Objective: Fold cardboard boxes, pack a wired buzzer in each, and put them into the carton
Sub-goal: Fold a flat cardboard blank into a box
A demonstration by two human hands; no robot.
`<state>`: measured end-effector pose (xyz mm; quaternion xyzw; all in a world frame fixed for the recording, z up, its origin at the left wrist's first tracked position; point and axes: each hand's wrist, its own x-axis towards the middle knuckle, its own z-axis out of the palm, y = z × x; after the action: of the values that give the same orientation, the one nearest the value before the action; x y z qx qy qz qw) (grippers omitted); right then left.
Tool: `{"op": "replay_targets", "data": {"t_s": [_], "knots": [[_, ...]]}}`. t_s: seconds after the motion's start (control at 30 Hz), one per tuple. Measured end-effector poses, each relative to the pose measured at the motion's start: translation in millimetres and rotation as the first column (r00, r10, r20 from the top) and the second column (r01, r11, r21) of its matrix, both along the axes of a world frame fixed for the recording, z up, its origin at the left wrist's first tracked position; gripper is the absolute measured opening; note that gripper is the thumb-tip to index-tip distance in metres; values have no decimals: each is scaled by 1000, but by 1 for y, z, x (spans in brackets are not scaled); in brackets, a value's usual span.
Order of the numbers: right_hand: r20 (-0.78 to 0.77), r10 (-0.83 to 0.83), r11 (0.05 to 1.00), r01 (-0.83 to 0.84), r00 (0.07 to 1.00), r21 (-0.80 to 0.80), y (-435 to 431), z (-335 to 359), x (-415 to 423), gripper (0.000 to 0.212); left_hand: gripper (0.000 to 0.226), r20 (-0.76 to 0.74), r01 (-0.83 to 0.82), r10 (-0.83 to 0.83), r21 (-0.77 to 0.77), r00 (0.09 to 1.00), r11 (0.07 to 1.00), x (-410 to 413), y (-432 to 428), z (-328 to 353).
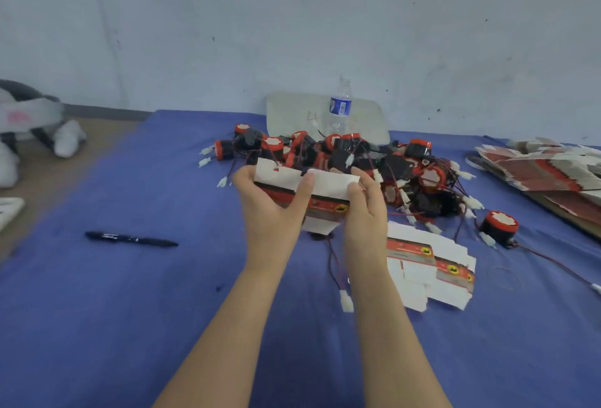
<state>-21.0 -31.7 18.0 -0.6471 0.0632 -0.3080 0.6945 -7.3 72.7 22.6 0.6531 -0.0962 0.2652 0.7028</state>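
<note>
Table cover (pixel 130 310): blue cloth, matt. Box blank (pixel 325 184): thin card, white side matt, red print faint sheen. Buzzers (pixel 357 160): smooth black and red plastic. Bottle (pixel 340 108): clear glossy plastic. Pen (pixel 130 239): glossy black plastic. Wall (pixel 292 17): matt paint, scuffed.

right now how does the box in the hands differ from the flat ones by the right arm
The held box is gripped by the left hand and right hand; the flat boxes lie untouched on the blue cloth. The held box is single; the flat boxes overlap. Both are white with a red band.
</note>
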Motion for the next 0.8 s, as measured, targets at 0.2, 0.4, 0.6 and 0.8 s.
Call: {"op": "replay_targets", "data": {"t_s": [0.2, 0.4, 0.6, 0.8], "knots": [[-155, 395, 914, -404, 906, -32, -2, -16, 11, 30, 60, 85, -215, 207, 105, 975, 971, 11, 37, -32], [-259, 479, 869, -410, 839, 278, 11, -28, 27, 31, 55, 201, -209, 164, 228, 966, 951, 15, 40, -49], [-34, 288, 947, -280, 957, 157, 47, -31, 27, 56, 52, 195, -27, -31, 286, 980, 958, 11, 32, -50], [4, 353, 929, -351, 936, 113, 44, -31, 20, 61, 68, 120, 86, -132, 334, 984, 939, 12, 34, -52]]}}
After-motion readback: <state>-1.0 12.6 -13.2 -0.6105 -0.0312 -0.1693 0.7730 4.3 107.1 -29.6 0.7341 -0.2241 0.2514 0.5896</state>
